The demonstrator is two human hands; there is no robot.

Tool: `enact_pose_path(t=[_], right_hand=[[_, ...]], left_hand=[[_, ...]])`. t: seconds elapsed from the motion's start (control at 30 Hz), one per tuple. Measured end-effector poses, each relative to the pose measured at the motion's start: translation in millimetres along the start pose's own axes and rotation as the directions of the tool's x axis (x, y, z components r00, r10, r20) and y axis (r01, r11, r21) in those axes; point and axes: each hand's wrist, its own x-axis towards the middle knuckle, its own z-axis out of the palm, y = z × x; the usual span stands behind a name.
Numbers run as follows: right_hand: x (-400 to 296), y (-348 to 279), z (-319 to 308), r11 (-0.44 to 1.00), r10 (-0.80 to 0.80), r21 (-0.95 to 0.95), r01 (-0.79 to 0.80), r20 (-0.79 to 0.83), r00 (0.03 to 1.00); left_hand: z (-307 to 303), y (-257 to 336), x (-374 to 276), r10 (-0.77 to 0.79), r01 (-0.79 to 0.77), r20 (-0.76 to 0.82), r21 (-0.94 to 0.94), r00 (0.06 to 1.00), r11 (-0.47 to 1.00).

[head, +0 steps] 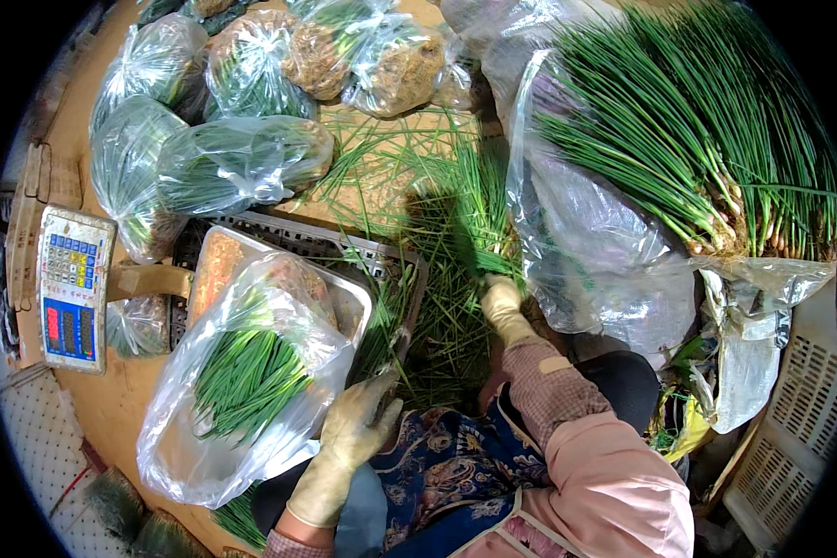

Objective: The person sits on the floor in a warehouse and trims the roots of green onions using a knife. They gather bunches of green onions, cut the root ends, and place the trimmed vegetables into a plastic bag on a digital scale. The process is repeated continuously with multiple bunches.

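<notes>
My left hand, in a cream glove, has its thumb and fingers apart and nothing visible in its grasp. It is beside a clear plastic bag lying with its mouth open towards me. Inside the bag is a bundle of green onions, resting on the metal tray of a scale. My right hand, gloved too, is closed at the near end of a bunch of green onions; its fingertips are partly hidden. Loose green leaves lie heaped between my hands.
The scale's display panel stands at the left, its digits lit. Several tied bags of green onions crowd the far left. A large pile of green onions rests on plastic-wrapped sacks at right. A white plastic crate is at far right.
</notes>
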Motion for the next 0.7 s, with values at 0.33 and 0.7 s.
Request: enact_pose_path(t=[0.33,0.7], right_hand=[[-1.8,132.2,49.3,0.990,0.087,0.133,-0.052,-0.269,0.959],[-23.7,-44.4,-80.9,0.871,0.442,0.087,-0.483,0.287,0.850]], left_hand=[[-4.8,13.1,9.9,0.044,-0.044,0.102,-0.003,0.994,0.999],[-3.1,6.1,-4.5,-0.079,0.077,0.101,0.020,0.992,0.997]])
